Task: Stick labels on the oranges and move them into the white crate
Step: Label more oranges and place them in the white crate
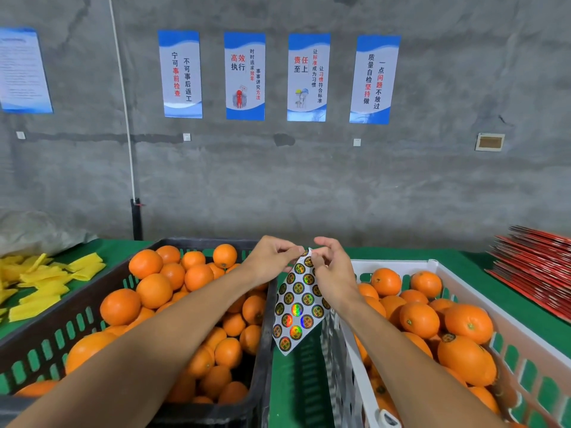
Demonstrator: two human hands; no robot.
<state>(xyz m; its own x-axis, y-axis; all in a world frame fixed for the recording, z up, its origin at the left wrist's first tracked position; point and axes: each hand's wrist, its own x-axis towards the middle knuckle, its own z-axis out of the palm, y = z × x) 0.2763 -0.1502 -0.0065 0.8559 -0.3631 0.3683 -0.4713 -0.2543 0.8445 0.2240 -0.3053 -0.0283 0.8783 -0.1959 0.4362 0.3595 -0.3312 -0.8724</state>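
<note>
A heap of yellow foam sleeves lies far left on the green table. Next comes one black crate piled with oranges, too many to count. Above the gap between the two crates, the left hand and right hand both pinch the top edge of one sticker sheet, which hangs down. The white crate holds more oranges. Four posters hang behind; red cards are stacked far right.

Table: crate of oranges left; second crate right; label sheet between them; foam sleeves far left; stacked cartons far right
</note>
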